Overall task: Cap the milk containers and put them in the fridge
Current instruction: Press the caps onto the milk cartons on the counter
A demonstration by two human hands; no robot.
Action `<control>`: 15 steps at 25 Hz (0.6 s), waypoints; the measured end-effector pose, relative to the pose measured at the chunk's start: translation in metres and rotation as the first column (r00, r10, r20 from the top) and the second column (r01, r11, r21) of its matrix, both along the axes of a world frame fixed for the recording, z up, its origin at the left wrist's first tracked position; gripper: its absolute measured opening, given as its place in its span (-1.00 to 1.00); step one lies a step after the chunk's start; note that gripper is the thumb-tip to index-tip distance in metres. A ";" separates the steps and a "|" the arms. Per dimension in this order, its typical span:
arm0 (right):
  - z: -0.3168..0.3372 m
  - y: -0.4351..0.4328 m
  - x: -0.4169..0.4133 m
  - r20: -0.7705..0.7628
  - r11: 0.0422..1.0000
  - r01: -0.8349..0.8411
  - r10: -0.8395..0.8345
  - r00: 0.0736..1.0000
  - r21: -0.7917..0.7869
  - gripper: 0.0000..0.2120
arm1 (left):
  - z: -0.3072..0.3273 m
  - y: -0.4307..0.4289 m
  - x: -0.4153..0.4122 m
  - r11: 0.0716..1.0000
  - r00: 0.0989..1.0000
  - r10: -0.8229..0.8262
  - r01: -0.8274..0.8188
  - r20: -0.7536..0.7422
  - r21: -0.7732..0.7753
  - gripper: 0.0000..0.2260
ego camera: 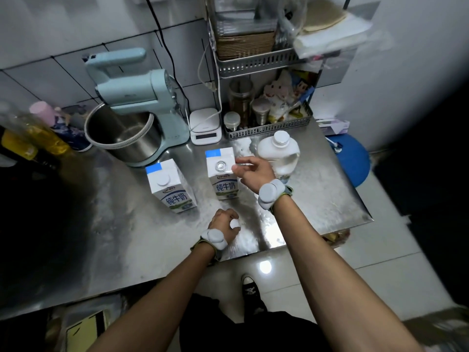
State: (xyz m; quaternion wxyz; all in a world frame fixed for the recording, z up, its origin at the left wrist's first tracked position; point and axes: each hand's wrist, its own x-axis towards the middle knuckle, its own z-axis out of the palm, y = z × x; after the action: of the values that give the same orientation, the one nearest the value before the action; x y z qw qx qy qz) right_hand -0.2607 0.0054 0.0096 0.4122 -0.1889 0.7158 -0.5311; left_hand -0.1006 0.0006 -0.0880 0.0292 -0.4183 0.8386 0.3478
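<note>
1. Left hand [223, 226]: curled round a loose white cap [234, 223], low over the worktop [127, 237] near its front edge.
2. Right hand [253, 172]: thumb and forefinger pinch the top right edge of the uncapped carton [224, 185].
3. Capped carton [172, 191]: upright, to the left, apart from the uncapped one.
4. Bottle [279, 153]: just behind the right hand, near the worktop's right edge.
5. Mixer [137, 97]: back left; a broad stretch of worktop lies before it.
</note>
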 end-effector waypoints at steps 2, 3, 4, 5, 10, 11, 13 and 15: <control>0.003 0.000 0.002 0.012 1.000 0.004 -0.004 1.000 -0.001 -0.74 | 0.012 -0.003 0.001 0.999 0.998 0.052 -0.053 -0.033 -0.012 -0.74; 0.004 -0.001 0.003 0.010 1.000 0.008 -0.008 1.000 0.000 -0.73 | 0.020 -0.006 0.001 0.997 0.995 0.075 -0.076 -0.059 -0.020 -0.74; 0.004 0.000 0.004 0.011 1.000 0.015 -0.015 1.000 -0.002 -0.73 | 0.029 -0.008 0.001 0.995 0.991 0.096 -0.099 -0.092 -0.025 -0.75; 0.004 0.000 0.005 0.014 1.000 0.021 -0.021 1.000 -0.010 -0.72 | 0.038 -0.011 0.001 0.992 0.984 0.119 -0.123 -0.131 -0.030 -0.76; 0.005 0.001 0.009 -0.009 0.998 0.036 -0.036 0.999 -0.053 -0.72 | 0.089 -0.030 0.008 0.979 0.942 0.120 -0.164 -0.313 -0.118 -0.76; 0.006 0.001 0.010 -0.015 0.998 0.044 -0.044 0.999 -0.055 -0.72 | 0.099 -0.033 0.009 0.978 0.935 0.103 -0.157 -0.338 -0.137 -0.75; 0.007 0.001 0.012 -0.024 0.997 0.049 -0.051 0.998 -0.062 -0.72 | 0.115 -0.040 0.010 0.972 0.923 0.088 -0.161 -0.375 -0.170 -0.75; 0.008 0.001 0.014 -0.022 0.996 0.055 -0.057 0.998 -0.075 -0.71 | 0.126 -0.048 0.008 0.966 0.911 0.094 -0.181 -0.402 -0.184 -0.77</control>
State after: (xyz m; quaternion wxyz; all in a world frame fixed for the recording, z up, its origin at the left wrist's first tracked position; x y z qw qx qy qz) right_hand -0.2470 0.0064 0.0181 0.3811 -0.1903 0.7054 -0.5666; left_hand -0.0930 -0.0471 0.0375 -0.2087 -0.3995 0.8287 0.3318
